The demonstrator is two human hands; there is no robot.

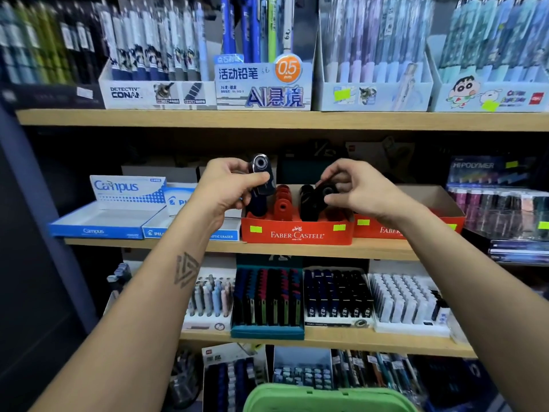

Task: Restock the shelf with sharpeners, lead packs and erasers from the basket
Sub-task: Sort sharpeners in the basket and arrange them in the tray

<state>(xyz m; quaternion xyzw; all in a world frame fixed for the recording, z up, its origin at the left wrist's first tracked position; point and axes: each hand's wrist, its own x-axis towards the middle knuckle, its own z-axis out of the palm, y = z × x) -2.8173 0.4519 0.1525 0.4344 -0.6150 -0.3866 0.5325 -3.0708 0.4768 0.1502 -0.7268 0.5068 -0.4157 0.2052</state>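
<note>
**Black sharpener over its row, a second one waiting in the left hand**

Right hand [355, 188]: fingertips pinch a black plastic sharpener [325, 194], held just above the black row in the red Faber-Castell cardboard tray [297, 233]. Its hole faces the camera, matching its neighbours.

Left hand [228, 185]: fingers curled round a dark navy sharpener with a silver-ringed hole [261, 176], long axis upright, above the tray's left end.

Judgement: the right hand is nearer a slot; the drop is straight down.

Green plastic basket rim [326, 398] sits below, between the forearms.
</note>
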